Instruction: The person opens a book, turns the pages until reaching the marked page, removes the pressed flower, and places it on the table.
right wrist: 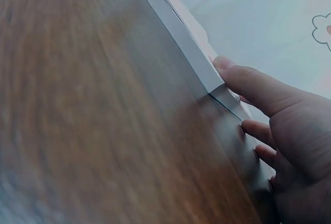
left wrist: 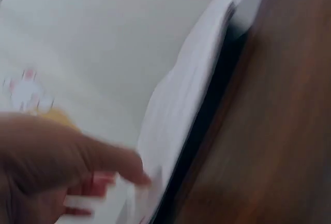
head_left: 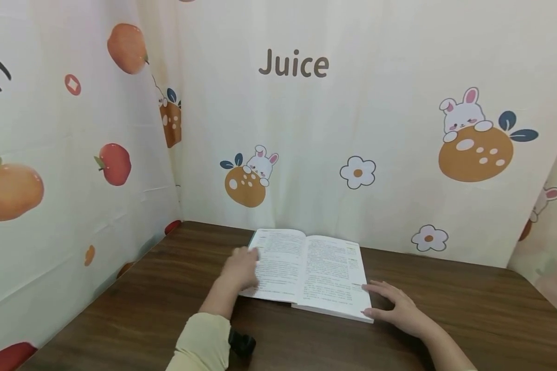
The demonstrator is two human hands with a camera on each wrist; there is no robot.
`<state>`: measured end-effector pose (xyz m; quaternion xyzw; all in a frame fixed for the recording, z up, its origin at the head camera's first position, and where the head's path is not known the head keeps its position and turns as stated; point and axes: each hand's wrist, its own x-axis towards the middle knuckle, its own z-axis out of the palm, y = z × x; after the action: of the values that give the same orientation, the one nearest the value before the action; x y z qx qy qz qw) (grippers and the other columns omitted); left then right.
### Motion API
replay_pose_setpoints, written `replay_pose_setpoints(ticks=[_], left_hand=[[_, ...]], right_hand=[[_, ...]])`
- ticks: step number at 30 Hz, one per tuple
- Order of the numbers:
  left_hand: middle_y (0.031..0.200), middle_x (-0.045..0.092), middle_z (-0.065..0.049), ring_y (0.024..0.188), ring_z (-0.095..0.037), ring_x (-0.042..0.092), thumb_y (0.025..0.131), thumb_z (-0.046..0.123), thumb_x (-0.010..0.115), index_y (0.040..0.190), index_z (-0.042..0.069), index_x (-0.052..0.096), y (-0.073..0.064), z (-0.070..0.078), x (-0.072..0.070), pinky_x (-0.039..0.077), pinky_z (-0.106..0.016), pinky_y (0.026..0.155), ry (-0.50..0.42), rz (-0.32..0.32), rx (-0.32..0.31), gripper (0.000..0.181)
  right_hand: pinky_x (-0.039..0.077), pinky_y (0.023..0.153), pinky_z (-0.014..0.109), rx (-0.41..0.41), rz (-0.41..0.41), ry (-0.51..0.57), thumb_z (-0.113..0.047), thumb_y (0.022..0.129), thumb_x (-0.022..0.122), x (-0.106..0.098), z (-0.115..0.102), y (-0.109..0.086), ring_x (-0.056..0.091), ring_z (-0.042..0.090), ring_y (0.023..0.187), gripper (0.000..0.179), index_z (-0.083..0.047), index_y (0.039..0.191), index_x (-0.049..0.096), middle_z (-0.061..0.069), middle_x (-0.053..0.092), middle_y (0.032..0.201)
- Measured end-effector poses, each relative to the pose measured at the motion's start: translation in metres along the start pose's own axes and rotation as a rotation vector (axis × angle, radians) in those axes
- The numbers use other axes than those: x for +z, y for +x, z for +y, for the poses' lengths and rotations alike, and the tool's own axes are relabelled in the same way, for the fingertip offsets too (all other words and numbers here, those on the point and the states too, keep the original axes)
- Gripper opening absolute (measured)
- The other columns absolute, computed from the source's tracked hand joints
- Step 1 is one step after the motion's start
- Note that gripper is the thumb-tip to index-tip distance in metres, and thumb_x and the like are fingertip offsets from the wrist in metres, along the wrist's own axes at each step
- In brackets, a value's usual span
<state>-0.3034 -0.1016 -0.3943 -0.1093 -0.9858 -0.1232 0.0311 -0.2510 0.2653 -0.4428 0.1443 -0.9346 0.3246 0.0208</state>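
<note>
An open book lies on the table with printed pages facing up, its far edge close to the curtain. My left hand is over the outer edge of the left page; motion blurs it. In the left wrist view its thumb points down at the page surface, close to the edge of the dark cover. My right hand rests at the near right corner of the book, fingers spread. The right wrist view shows the thumb on the page corner and the other fingertips against the book's side edge.
The dark wooden table surrounds the book. Behind it hangs a pale curtain printed with rabbits, fruit and flowers, and another printed curtain lines the left side. A black strap device sits at the left wrist.
</note>
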Motion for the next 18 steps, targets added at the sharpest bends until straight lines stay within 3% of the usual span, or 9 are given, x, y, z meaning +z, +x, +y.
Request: replay_pose_setpoints(ticks=[2,4,6,10,13,18], left_hand=[[0.109,0.055,-0.008,0.104,-0.025,0.048,0.07,0.005,0.068,0.115,0.007,0.056,0.002,0.025,0.009,0.043,-0.039,0.086,-0.041,0.017,0.185,0.046],[0.118,0.055,-0.006,0.113,-0.022,0.047,0.075,0.005,0.062,0.121,0.009,0.055,0.001,0.048,0.018,0.039,-0.035,0.094,-0.12,-0.031,0.342,0.046],[0.128,0.052,-0.004,0.122,-0.018,0.043,0.083,0.012,0.059,0.126,0.01,0.053,-0.003,0.066,0.026,0.033,-0.035,0.102,-0.191,-0.11,0.424,0.043],[0.137,0.046,-0.002,0.134,-0.016,0.031,0.091,0.035,0.056,0.13,0.015,0.052,-0.012,0.082,0.04,0.021,-0.042,0.109,-0.226,-0.21,0.427,0.044],[0.137,0.046,0.002,0.134,-0.016,0.029,0.09,0.044,0.055,0.129,0.016,0.053,-0.014,0.081,0.048,0.016,-0.048,0.109,-0.266,-0.201,0.406,0.048],[0.141,0.042,0.007,0.137,-0.016,0.024,0.087,0.05,0.055,0.128,0.021,0.055,-0.012,0.076,0.056,0.002,-0.064,0.104,-0.303,-0.157,0.425,0.05]], right_hand=[[0.015,0.09,0.074,-0.001,0.001,0.006,-0.042,0.077,0.071,0.0,0.001,-0.001,0.021,0.05,0.129,0.055,-0.019,0.125,0.058,0.019,0.041,0.139],[0.014,0.091,0.073,-0.01,0.006,0.017,-0.041,0.077,0.071,0.0,0.002,-0.002,0.021,0.051,0.129,0.054,-0.019,0.124,0.059,0.019,0.042,0.138],[0.012,0.092,0.072,-0.018,0.006,0.034,-0.04,0.077,0.071,0.001,0.003,-0.003,0.02,0.052,0.129,0.053,-0.018,0.124,0.059,0.02,0.042,0.138],[0.006,0.096,0.07,-0.021,0.006,0.063,-0.038,0.077,0.072,0.003,0.005,-0.003,0.019,0.052,0.129,0.053,-0.017,0.123,0.059,0.021,0.041,0.138],[0.007,0.096,0.07,-0.017,0.018,0.057,-0.04,0.076,0.072,0.003,0.005,-0.003,0.02,0.052,0.129,0.053,-0.018,0.123,0.06,0.021,0.042,0.137],[0.008,0.096,0.068,-0.025,0.051,0.04,-0.042,0.074,0.073,0.002,0.003,0.0,0.022,0.049,0.13,0.055,-0.018,0.122,0.06,0.02,0.044,0.137]])
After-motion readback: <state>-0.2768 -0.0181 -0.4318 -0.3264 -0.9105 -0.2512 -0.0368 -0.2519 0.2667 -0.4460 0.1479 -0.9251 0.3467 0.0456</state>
